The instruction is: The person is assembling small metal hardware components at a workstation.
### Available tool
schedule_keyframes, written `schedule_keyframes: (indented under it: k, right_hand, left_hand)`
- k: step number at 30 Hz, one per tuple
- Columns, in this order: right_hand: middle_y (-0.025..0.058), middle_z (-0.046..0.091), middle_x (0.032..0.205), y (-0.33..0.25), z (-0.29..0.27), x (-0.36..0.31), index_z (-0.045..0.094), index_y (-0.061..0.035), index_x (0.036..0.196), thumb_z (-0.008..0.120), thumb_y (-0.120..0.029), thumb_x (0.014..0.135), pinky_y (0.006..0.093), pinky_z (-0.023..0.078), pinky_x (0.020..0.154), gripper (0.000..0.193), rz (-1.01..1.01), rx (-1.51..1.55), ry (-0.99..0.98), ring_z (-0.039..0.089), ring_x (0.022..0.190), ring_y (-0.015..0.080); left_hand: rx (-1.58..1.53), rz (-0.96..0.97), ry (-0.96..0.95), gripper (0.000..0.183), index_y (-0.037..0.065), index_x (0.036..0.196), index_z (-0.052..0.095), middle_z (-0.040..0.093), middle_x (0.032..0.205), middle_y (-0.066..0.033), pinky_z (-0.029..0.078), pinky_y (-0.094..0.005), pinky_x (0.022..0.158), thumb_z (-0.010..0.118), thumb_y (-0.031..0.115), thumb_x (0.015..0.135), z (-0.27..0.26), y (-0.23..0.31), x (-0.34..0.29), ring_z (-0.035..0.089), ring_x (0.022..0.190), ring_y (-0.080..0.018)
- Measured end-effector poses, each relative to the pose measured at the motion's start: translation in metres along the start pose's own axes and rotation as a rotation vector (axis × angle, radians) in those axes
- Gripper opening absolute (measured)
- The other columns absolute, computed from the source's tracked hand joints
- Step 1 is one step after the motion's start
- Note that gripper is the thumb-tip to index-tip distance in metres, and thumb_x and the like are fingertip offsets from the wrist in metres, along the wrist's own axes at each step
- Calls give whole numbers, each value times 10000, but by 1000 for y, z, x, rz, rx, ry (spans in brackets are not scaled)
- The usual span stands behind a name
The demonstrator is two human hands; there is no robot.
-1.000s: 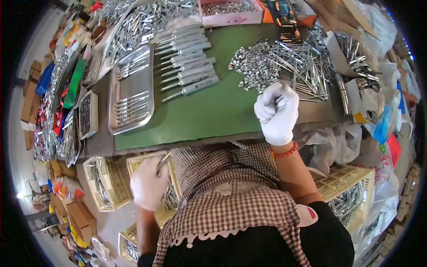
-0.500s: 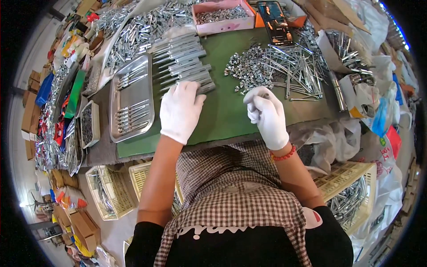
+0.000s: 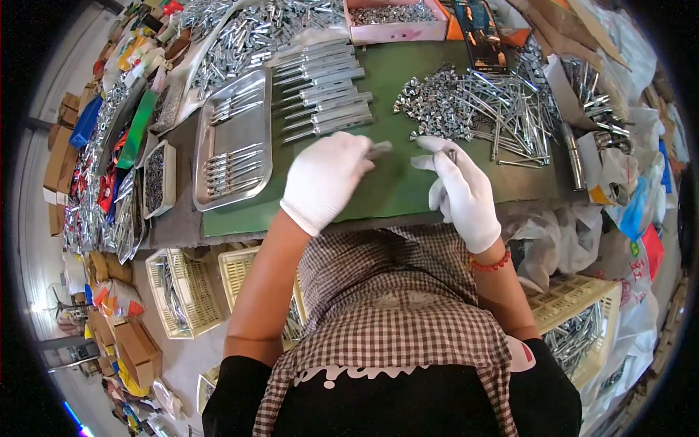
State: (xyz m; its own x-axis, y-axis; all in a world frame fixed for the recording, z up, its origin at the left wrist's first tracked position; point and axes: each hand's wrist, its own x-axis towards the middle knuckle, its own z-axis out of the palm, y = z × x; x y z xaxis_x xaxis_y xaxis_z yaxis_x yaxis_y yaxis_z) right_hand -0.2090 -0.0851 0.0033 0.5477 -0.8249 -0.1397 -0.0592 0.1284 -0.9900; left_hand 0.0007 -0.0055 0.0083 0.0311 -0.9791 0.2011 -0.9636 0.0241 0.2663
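Observation:
My gloved left hand (image 3: 329, 175) is closed around a grey metal sleeve (image 3: 379, 148), whose end sticks out past the fingers toward the right hand. At the near end of a row of metal sleeves with thin rods (image 3: 328, 91), that hand hovers over the green mat (image 3: 393, 197). My gloved right hand (image 3: 466, 191) pinches a small dark metal piece (image 3: 452, 156), mostly hidden by the fingers. Just beyond it are a heap of small cone-shaped nuts (image 3: 433, 102) and a pile of long bolts (image 3: 510, 109). A steel tray (image 3: 237, 135) at left holds two groups of slim metal bolts (image 3: 234, 169).
A pink box (image 3: 399, 32) of small metal parts and a phone (image 3: 480, 35) stand at the back. Loose sleeves (image 3: 255, 40) are heaped far left. A metal tube (image 3: 573, 156) lies at the right edge. Cream baskets (image 3: 182, 291) sit below the table.
My left hand has moved right, away from the row, with a sleeve now in its fingers. The right hand's fingers have loosened somewhat. The whole view has shifted slightly.

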Motion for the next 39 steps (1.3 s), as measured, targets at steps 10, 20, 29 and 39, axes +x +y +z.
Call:
schedule_keyframes:
  k: [10,20,29,39]
  right_hand:
    - [-21,556,650,-12,-22,-6,685,-8,1128,499,-289,1055,218,354,454,345,119,24,-147,482,482,44]
    - [11,660,711,-5,-32,-3,681,-15,893,643,-239,951,243,435,539,235,184,-249,-77,531,562,58]
    - [140,665,772,-4,-36,6,659,-41,922,642,-271,935,384,506,650,231,-268,-750,-28,658,699,298]
    - [148,703,957,-41,-68,180,704,-107,989,550,-162,910,473,544,808,181,-712,-1429,140,671,909,371]
  left_hand:
    - [-164,219,-11,340,75,1151,658,650,929,-105,511,-404,760,711,177,831,-8,35,-9,619,855,-316]
    - [-259,109,-5,372,211,1186,705,601,798,-72,514,-372,662,661,101,834,1,42,-8,621,733,-269]
    - [-215,40,33,233,216,1081,704,591,769,-80,513,-386,621,642,162,863,8,48,-8,625,702,-281]
    - [-15,1,33,210,224,1071,682,561,806,-64,501,-400,591,642,171,871,19,56,-9,620,695,-271]
